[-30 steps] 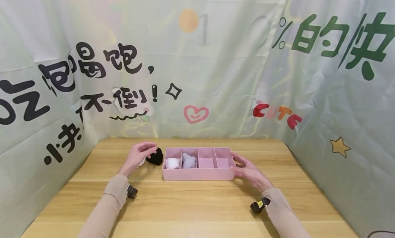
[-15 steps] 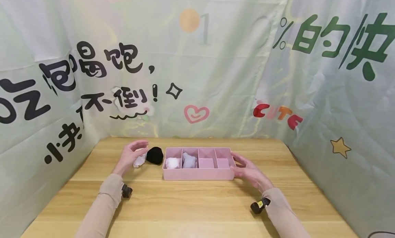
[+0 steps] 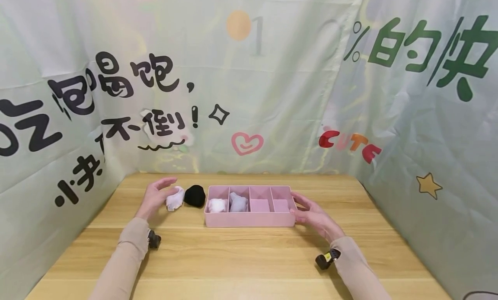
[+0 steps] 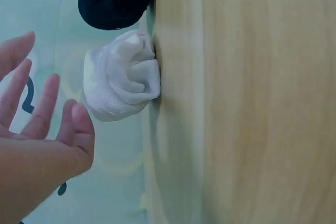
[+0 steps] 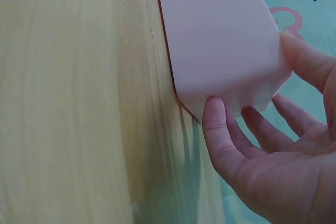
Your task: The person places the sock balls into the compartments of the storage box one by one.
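Note:
My left hand (image 3: 152, 199) hovers at the left of a rolled white sock (image 3: 175, 199), fingers loosely bent and holding nothing. In the left wrist view, a gap shows between the fingers and the white sock (image 4: 121, 80). Right beside it lies a rolled black sock (image 3: 194, 196). A pink divided box (image 3: 249, 220) stands to the right of them. Its leftmost compartment holds a white bundle (image 3: 217, 205), and the one beside that a grey bundle (image 3: 238, 203). My right hand (image 3: 317, 217) grips the box's right end, thumb and fingertips against its walls.
The wooden table (image 3: 241, 261) carries everything. Printed cloth walls (image 3: 249, 97) close it in at the back and both sides. Small black cameras are strapped at both wrists. A dark cable (image 3: 480, 292) shows at the lower right corner.
My left hand has drawn left, away from the black sock and past the white sock, which is now more fully uncovered. The right hand and the box have stayed put.

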### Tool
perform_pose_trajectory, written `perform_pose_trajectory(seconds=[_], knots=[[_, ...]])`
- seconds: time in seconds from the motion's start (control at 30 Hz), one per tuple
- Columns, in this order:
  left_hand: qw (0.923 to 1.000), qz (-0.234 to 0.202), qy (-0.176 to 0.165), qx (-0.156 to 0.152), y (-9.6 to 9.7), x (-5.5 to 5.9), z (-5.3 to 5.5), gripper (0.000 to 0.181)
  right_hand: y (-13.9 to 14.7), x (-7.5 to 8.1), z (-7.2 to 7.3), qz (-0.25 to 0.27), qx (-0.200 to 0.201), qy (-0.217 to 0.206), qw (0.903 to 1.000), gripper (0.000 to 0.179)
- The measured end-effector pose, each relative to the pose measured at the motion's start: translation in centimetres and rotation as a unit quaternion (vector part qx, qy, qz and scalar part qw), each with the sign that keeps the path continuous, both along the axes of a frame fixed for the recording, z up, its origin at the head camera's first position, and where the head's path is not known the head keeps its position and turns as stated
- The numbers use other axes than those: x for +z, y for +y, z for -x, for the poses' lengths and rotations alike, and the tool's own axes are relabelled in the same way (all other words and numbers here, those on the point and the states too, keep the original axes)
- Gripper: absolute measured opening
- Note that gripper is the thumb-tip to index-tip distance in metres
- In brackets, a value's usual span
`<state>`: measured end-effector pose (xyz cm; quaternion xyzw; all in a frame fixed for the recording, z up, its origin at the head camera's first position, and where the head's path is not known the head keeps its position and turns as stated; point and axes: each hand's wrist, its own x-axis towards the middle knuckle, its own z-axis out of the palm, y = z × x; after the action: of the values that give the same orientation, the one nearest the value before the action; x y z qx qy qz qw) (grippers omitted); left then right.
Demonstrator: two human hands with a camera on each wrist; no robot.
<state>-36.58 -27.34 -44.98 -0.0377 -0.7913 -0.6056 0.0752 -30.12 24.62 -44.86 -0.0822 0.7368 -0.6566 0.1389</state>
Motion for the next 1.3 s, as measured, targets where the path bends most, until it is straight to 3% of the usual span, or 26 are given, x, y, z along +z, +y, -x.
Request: perform_pose_trajectory(seconds=[0.27,0.47,0.73,1.03,1.3], knots=[[0.9993,0.015,-0.027,-0.019,-0.5,-0.4,0.4,0.054,0.1,-0.1,0.1,0.001,0.000,0.006,1.0000,0.073],[0.9969,0.040,-0.044,-0.052,-0.9,-0.7,0.4,0.054,0.0,-0.3,0.1,-0.004,-0.008,-0.002,1.0000,0.073],[0.9963,0.023,-0.066,-0.050,-0.7,-1.0,0.7,0.056,0.1,-0.3,0.1,-0.002,-0.003,0.001,1.0000,0.072],[0.9910,-0.013,-0.088,-0.100,-0.7,-1.2,1.0,0.061,0.1,-0.4,0.1,-0.001,-0.008,-0.002,1.0000,0.073],[0.9883,-0.013,-0.101,-0.113,-0.7,-1.2,1.0,0.063,0.1,-0.2,0.1,-0.015,-0.008,0.005,0.9999,0.073]])
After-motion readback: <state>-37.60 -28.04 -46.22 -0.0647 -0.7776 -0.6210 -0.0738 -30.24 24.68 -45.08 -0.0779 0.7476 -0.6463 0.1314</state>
